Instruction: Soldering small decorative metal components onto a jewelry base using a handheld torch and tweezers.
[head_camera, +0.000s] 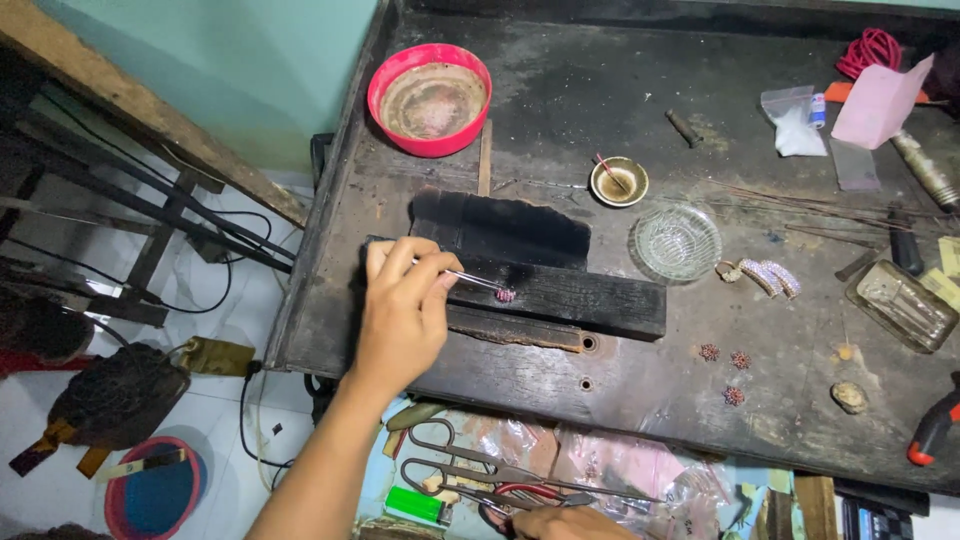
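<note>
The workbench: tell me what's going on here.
A person's left hand holds thin tweezers, whose tip pinches a small pinkish jewelled piece over a charred black block on the dark workbench. The right hand rests low by scissors in the drawer; what it grips is unclear. Three similar small pieces lie to the right, near a glass dish, a small brass bowl and a red bowl.
</note>
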